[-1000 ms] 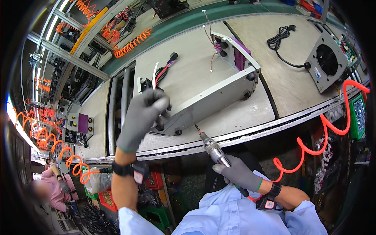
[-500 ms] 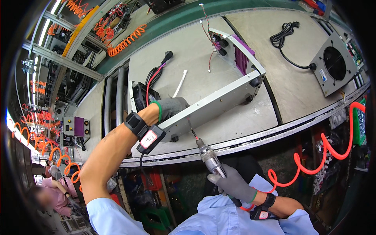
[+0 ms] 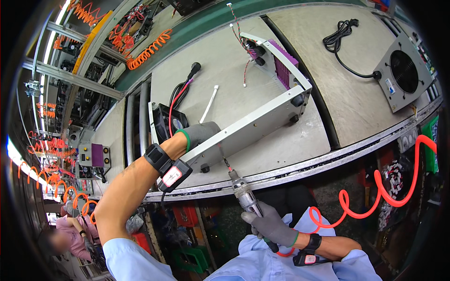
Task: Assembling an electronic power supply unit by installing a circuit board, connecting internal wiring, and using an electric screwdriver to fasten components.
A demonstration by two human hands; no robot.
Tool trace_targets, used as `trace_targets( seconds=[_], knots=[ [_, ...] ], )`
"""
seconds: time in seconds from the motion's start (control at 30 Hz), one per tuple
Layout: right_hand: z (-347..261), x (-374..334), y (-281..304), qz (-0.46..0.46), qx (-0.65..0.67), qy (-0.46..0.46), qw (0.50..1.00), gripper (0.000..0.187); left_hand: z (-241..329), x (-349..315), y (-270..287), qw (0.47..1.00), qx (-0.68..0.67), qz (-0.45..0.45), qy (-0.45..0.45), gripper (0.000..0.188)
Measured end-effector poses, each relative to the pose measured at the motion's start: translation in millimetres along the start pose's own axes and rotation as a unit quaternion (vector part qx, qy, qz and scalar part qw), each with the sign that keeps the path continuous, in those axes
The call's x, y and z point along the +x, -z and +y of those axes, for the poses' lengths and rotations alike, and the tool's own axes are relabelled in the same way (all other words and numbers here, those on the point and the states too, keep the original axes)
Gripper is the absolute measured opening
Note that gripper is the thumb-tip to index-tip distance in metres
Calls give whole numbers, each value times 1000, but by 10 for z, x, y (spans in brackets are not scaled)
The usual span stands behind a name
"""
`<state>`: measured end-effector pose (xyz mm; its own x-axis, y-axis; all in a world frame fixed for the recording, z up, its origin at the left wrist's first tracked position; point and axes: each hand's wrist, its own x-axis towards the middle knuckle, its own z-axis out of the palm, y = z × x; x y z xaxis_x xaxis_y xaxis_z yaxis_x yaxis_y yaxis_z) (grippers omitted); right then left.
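An open grey metal chassis point(image 3: 255, 124) stands on the workbench, its long side panel facing me and black feet along its lower edge. My left hand point(image 3: 203, 135), in a grey glove with green cuff, reaches inside behind that panel; its fingers are mostly hidden. In my gloved right hand point(image 3: 272, 226) is a silver air screwdriver point(image 3: 246, 195), gripped around its body. The thin bit points up to the panel's outer face; I cannot tell whether it sits in a screw. A black fan point(image 3: 171, 122) and purple finned heat sink point(image 3: 283, 63) are at the chassis ends.
A white cable point(image 3: 209, 104) and black cord point(image 3: 182, 91) lie inside the chassis. Farther right stands a grey unit with a round fan point(image 3: 404, 77) and power cord point(image 3: 340, 37). An orange coiled hose point(image 3: 349, 213) hangs at right. A person in pink point(image 3: 75, 234) is far left.
The view has shifted slightly, so the chassis and both hands appear a little farther left. The screwdriver still points to the panel, and the orange hose has swayed.
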<state>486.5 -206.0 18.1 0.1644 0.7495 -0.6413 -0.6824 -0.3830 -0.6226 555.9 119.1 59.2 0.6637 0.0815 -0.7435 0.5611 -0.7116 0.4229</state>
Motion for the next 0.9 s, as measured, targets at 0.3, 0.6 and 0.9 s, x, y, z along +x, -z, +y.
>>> trace_targets(
  seconds=[0.3,0.6,0.9],
  knots=[
    [53,38,-62,4,8,-13,1000,33,-21,-34,-2,997,74,9,-11,47],
    [41,43,-120,15,-20,-23,999,38,-193,111,-11,997,79,-9,10,45],
    [53,-440,472,-17,-194,53,979,47,435,-363,190,983,45,174,34,44]
  ],
)
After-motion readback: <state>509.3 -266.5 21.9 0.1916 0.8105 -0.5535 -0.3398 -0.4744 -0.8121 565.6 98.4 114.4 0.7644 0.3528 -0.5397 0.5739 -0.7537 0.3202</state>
